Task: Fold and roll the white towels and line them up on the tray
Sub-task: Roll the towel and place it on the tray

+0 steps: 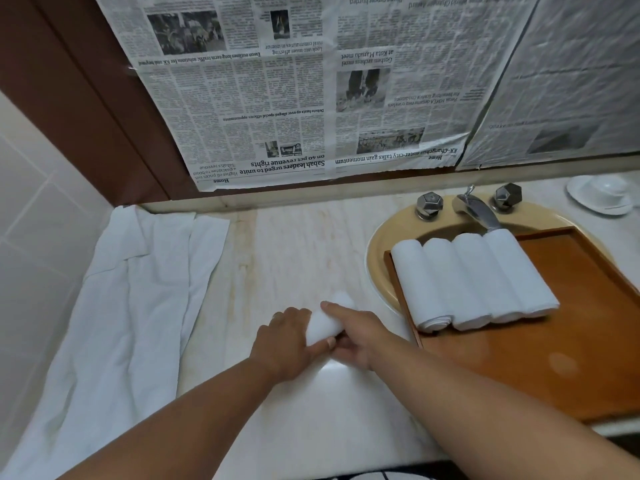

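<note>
Four rolled towels [474, 280] on tray [554, 358] over sink [381, 258], right of hands [325, 337], loose towels [131, 289] left

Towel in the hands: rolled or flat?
Rolled. The towel is a compact white cylinder on the counter, with the left hand and right hand gripping it.

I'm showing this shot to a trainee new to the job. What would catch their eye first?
Probably the left hand and right hand gripping a rolled white towel between them at the middle of the pale counter. Next, the four rolled towels lined up at the left end of the wooden tray over the sink, and the upside-down newspaper covering the wall behind.
</note>
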